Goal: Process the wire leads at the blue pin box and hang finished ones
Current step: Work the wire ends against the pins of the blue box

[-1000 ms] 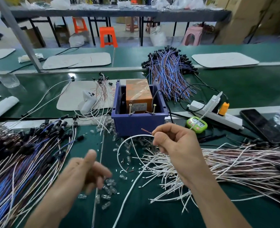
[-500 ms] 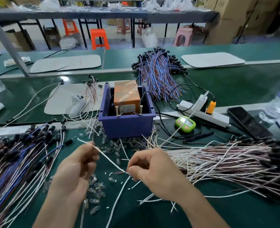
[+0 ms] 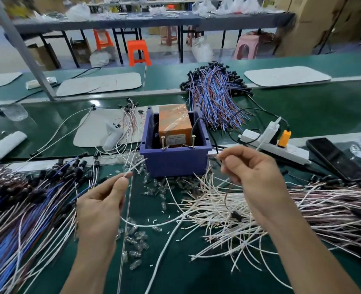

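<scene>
Pinching a white wire (image 3: 137, 166) between thumb and forefinger, the left hand (image 3: 103, 200) holds it with the free end pointing up and away from the fingertips toward the blue box (image 3: 175, 164). The right hand (image 3: 254, 177) has thumb and forefinger closed on the end of a brown wire (image 3: 226, 198). Its short tip projects left of the fingertips, just beside the box's front right corner, and the rest hangs below the fingers to a small black part (image 3: 236, 215). Whether both wires belong to one lead cannot be told. Two upright pins (image 3: 162, 143) stand at the box's near rim, beyond both sets of fingers; an orange block (image 3: 174, 124) sits inside. Loose white leads (image 3: 217, 230) lie heaped beneath the right hand, and a blue-and-white bundle (image 3: 16, 219) lies outside the left hand. Small clear pieces (image 3: 136, 238) lie scattered beside the left wrist. A power strip (image 3: 294, 152) and a phone (image 3: 336, 160) lie beyond the right hand.
</scene>
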A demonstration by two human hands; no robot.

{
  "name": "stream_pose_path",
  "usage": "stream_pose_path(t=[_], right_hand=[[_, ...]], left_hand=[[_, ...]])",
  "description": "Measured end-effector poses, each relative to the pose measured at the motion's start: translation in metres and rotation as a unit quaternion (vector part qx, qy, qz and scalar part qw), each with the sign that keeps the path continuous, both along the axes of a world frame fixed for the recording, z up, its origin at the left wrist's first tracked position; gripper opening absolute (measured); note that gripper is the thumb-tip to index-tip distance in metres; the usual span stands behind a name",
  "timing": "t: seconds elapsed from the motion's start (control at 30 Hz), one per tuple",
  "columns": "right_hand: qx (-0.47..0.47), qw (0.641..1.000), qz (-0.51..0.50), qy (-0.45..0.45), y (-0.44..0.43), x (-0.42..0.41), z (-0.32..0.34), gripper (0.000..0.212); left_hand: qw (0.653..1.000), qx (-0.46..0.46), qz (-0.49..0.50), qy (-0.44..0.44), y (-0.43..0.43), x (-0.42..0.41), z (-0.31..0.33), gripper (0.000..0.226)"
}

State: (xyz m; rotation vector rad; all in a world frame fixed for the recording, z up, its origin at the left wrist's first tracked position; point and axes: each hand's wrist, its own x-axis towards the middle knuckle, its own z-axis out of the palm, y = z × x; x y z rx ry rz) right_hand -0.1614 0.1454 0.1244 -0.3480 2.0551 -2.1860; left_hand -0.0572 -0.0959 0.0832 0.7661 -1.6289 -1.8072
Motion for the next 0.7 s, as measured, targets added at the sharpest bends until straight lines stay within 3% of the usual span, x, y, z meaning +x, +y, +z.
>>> stream_pose_path(t=[0.1, 0.27, 0.4, 0.57, 0.7], right_hand=[[-0.023, 0.998, 0.044, -0.024, 0.011, -0.011, 0.018, 0.034], [-0.033, 0.996, 0.083, -0.006, 0.015, -0.025, 0.052, 0.013], [0.076, 0.992, 0.084, 0.045, 0.012, -0.042, 0.063, 0.018], [0.240, 0.960, 0.093, 0.109, 0.011, -0.064, 0.056, 0.023], [0.284, 0.946, 0.110, 0.114, 0.010, -0.072, 0.047, 0.016]], left_hand=[[0.993, -0.112, -0.035, -0.021, 0.003, -0.009, 0.004, 0.025], [0.952, -0.270, -0.124, -0.071, -0.005, -0.033, 0.027, 0.035], [0.901, -0.404, -0.090, -0.128, -0.014, -0.050, 0.045, 0.019], [0.864, -0.466, -0.055, -0.183, -0.023, -0.058, 0.051, 0.012], [0.861, -0.467, -0.041, -0.198, -0.029, -0.063, 0.046, 0.009]])
